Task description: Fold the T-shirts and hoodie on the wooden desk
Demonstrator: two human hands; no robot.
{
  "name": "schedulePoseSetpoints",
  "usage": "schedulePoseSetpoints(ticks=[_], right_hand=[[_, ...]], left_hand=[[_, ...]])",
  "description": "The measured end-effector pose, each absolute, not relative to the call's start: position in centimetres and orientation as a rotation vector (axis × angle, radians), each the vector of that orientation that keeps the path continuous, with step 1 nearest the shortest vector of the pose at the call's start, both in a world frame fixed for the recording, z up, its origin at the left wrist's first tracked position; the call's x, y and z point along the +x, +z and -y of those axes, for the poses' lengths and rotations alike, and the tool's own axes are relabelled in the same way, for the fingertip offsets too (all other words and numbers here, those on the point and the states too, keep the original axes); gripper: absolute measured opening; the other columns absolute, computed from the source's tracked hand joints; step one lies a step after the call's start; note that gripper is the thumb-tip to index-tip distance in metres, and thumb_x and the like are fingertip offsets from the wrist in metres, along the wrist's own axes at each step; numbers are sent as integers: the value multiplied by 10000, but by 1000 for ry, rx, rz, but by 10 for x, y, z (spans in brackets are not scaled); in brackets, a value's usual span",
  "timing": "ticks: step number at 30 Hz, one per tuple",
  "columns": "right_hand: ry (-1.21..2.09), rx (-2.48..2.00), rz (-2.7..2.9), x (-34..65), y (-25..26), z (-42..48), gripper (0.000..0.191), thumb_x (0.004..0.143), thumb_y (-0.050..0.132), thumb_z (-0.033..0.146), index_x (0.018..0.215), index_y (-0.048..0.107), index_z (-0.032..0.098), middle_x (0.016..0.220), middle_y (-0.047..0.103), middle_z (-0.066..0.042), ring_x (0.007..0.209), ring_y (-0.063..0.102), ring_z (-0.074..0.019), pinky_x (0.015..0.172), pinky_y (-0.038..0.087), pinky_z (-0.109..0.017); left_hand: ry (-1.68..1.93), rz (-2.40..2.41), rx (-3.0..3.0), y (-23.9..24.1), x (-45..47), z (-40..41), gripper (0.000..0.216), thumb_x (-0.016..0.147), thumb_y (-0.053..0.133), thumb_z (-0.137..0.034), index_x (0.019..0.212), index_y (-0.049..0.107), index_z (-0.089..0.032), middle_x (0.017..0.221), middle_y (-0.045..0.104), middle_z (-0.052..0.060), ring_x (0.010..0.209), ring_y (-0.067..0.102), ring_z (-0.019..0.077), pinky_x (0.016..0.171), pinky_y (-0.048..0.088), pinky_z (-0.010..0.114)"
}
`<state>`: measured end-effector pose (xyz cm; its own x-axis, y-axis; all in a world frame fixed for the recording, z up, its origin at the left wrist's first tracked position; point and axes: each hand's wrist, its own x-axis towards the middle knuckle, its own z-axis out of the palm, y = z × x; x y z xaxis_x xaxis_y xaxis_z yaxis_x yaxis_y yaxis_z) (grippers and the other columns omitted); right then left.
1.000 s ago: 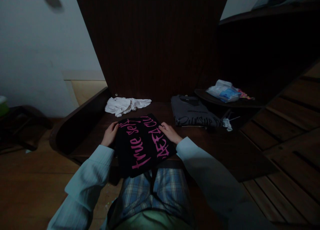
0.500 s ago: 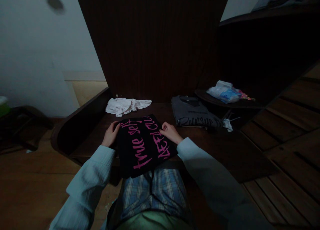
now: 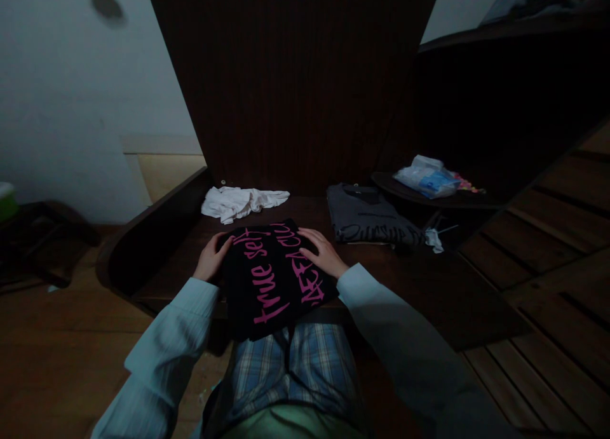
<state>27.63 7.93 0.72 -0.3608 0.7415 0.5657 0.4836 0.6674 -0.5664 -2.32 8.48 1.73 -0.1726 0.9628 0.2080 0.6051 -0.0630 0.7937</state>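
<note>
A folded black T-shirt with pink lettering lies at the front of the dark wooden surface, its near edge hanging over toward my lap. At its left edge is my left hand, the thumb on top of the cloth and the fingers curled around the side, partly hidden. My right hand rests on the shirt's right side with its fingers stretched out and thumb apart, touching the print. Behind the shirt lies a crumpled white cloth. To the right is a folded dark grey garment with black lettering.
A tall dark panel rises at the back. On the left, a raised wooden side edge borders the surface. A small rounded shelf at right carries a plastic packet. A crumpled white scrap sits below it.
My right hand has gone from pinched fingers at the shirt's right edge to stretched fingers lying on it. My left hand and the shirt stay nearly in place.
</note>
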Motion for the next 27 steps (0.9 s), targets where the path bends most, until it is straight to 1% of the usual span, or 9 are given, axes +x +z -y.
schedulePoseSetpoints(ticks=[2,4,6,11,14,17,21,24,27], right_hand=[[455,-955,2114,277,3,-82,405,799,518,338,1181,486,208,1311,448,-89,1261,328,-210,1046,260,-422],[541,-995,2170,278,-2,-86,428,785,540,355,1188,486,220,1340,421,-80,1283,302,-217,1054,247,-439],[622,-1010,2196,279,-5,-89,406,775,550,333,1161,498,217,1338,427,-82,1261,346,-211,1045,267,-430],[738,-1012,2168,280,-1,-88,295,733,527,180,1028,510,194,1320,448,-93,1212,420,-193,1023,292,-396],[780,-1044,2131,279,3,-85,265,702,514,133,959,492,198,1321,447,-92,1213,419,-192,1021,286,-390],[818,-1050,2100,278,5,-83,244,685,509,118,912,470,200,1316,450,-93,1214,417,-188,1017,281,-383],[810,-1075,2053,277,2,-83,242,653,511,103,872,466,198,1287,464,-92,1190,435,-193,1011,278,-383],[704,-1142,1980,277,-2,-84,249,620,546,121,847,473,192,1244,471,-98,1172,436,-209,1000,286,-394],[620,-1241,1878,278,-7,-85,302,593,600,167,865,474,197,1129,516,-82,1115,463,-221,959,333,-411]], left_hand=[[1135,-1786,1674,17,-23,-85,524,721,451,-532,1084,534,-163,1138,584,113,1074,519,246,950,369,381],[1144,-1773,1680,16,-24,-86,528,721,449,-540,1082,535,-164,1132,586,109,1071,521,243,952,369,377],[1156,-1766,1692,15,-24,-86,538,729,441,-543,1095,529,-159,1151,572,113,1087,508,242,967,356,378],[1186,-1681,1827,11,-24,-88,567,749,414,-544,1163,499,-167,1226,509,109,1171,431,236,1024,290,390],[1162,-1637,1882,9,-25,-89,560,738,412,-567,1136,531,-190,1198,520,90,1167,430,239,1029,286,393],[1137,-1675,1825,8,-26,-90,565,713,437,-573,1096,556,-174,1157,535,97,1135,459,246,1013,308,386],[1132,-1700,1768,7,-26,-91,556,687,476,-565,1068,561,-169,1127,550,97,1104,483,249,989,335,385],[1130,-1707,1763,7,-27,-92,559,668,492,-566,1055,560,-169,1099,563,97,1084,496,250,971,349,385],[1124,-1718,1752,7,-27,-92,558,653,496,-567,1036,562,-167,1068,572,100,1058,510,249,952,363,380]])
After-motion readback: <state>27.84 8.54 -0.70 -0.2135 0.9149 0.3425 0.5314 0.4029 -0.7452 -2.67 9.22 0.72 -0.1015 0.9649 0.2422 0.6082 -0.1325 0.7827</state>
